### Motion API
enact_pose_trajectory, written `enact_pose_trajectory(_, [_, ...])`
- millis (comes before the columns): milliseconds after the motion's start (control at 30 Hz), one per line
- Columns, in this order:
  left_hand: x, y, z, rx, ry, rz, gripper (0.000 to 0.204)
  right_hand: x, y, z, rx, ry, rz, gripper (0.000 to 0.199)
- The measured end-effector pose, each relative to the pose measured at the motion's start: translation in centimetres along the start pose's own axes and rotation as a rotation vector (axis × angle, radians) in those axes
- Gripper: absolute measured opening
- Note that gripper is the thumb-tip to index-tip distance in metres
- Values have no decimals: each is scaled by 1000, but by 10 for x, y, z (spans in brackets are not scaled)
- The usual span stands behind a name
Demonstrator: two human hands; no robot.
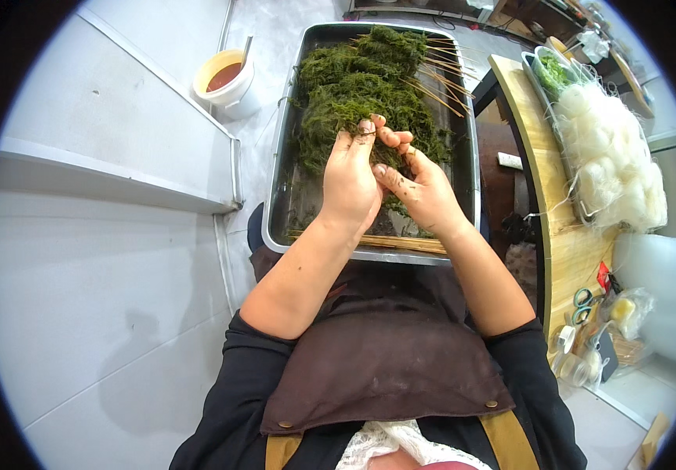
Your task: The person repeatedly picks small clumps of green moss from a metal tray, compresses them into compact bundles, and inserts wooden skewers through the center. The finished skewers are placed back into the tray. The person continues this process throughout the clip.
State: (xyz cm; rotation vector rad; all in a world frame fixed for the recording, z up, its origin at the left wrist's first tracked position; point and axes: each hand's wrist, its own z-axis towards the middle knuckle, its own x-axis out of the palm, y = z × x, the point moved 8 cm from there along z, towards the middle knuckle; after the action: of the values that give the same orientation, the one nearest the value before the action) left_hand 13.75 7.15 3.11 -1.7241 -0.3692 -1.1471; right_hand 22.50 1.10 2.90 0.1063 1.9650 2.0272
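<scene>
While the left hand (351,176) and right hand (426,192) are meeting over the tray (281,223), moss (369,86) is lying below them and toward 12 o'clock; both are curling inward, and whether they are gripping any I cannot say; sticks (408,244) are lying at the tray's 1 and 6 o'clock

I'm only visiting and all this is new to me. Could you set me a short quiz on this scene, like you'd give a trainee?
1. What covers much of the tray?
A) oranges
B) green strands
C) folded towels

2. True or false: the left hand and the right hand are both without gloves.

3. Fill in: the scissors lie on the wooden ____, to the right of the tray.

Key: 1. B; 2. True; 3. table.
</scene>
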Motion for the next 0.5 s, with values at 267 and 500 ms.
enact_pose_trajectory(267, [7,-30,-27,617,92,1400,35,1,-15,-5,368,281,377,23])
enact_pose_trajectory(500, [26,-22,-48,672,202,1817,53,2,-2,2,15,272,178,26])
